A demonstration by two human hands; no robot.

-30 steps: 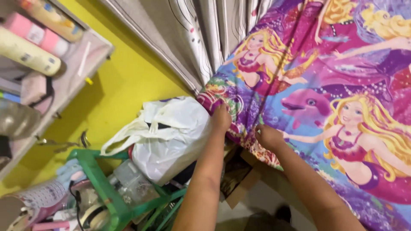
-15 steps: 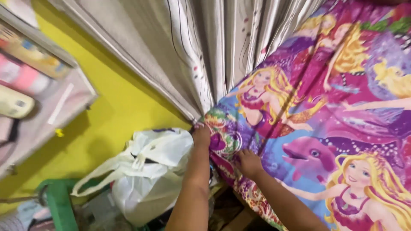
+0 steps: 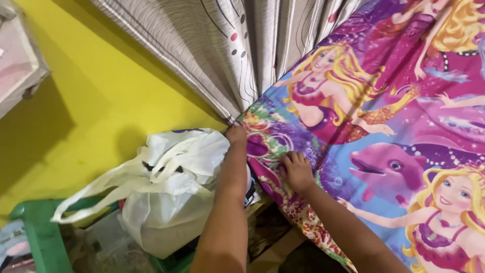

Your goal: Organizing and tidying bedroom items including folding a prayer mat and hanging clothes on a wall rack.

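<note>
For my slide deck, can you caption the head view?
Both hands, left and right, press a cartoon bedsheet at its corner beside a white bag.

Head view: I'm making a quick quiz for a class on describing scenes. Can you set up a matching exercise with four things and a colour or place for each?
Things:
1. bedsheet
2. plastic bag
3. curtain
4. wall

Descriptions:
A. plain yellow
B. white, left of the left hand
C. grey with stripes and dots, hanging in folds
D. purple and pink with cartoon mermaids and a dolphin, under the right hand

Pairs: 1-D, 2-B, 3-C, 4-A
</note>
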